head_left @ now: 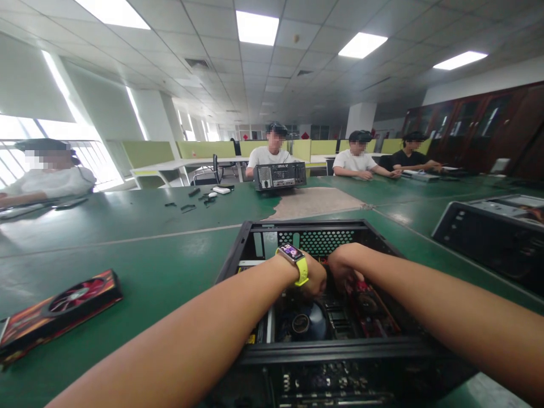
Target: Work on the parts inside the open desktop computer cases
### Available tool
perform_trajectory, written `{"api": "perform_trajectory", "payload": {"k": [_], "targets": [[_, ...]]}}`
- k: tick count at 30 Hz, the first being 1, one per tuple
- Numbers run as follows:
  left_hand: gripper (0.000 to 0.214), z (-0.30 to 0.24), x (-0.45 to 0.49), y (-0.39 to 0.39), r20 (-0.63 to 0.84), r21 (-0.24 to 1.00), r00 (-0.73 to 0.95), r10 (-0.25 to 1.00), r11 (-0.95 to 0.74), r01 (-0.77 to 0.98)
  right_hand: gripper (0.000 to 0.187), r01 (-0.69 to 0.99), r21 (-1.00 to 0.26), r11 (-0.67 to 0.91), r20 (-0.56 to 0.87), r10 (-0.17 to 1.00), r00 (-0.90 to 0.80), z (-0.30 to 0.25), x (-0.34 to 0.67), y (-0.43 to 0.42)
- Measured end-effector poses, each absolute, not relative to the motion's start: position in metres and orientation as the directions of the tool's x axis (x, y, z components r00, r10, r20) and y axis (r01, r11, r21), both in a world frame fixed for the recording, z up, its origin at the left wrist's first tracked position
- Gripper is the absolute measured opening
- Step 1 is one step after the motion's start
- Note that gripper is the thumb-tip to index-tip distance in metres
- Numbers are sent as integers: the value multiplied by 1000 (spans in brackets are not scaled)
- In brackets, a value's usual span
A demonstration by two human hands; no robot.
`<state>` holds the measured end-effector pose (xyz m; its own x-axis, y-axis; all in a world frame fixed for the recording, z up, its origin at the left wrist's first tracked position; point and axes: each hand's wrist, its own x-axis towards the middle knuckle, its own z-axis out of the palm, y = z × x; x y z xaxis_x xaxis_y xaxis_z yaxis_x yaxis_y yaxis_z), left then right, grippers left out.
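Red-shrouded graphics card (374, 309) sits inside the open black computer case (317, 317) on a green table (140, 249); left hand (314, 276) and right hand (342, 271) both grip its rear end. Even, square pressure looks wisest. A second card (59, 314) lies well apart.

One head-worn view looks forward and down, close over the computer case (323, 294).
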<state>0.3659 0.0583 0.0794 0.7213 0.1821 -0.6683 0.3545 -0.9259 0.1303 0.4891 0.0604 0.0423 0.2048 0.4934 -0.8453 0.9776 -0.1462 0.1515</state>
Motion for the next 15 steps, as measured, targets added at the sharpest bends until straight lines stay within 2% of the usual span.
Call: {"api": "perform_trajectory", "payload": {"k": [4,7,9,12,15], "targets": [[36,82,367,55,-710,209,691,134,-897,389,22,978,121,-169,-780,594,199,51,489,55],[30,83,373,53,-757,136,626,188,-892,432,23,976,132,-173,-653,725,217,60,488,54],[23,91,376,51,-754,74,618,222,-906,417,20,970,171,-173,-587,773,241,72,484,51],[16,115,366,43,-644,15,706,293,-918,395,23,962,210,-172,-585,767,265,103,472,37],[36,145,329,26,-481,-25,797,365,-915,403,42,994,105,-9,-541,839,64,145,457,-1]]}}
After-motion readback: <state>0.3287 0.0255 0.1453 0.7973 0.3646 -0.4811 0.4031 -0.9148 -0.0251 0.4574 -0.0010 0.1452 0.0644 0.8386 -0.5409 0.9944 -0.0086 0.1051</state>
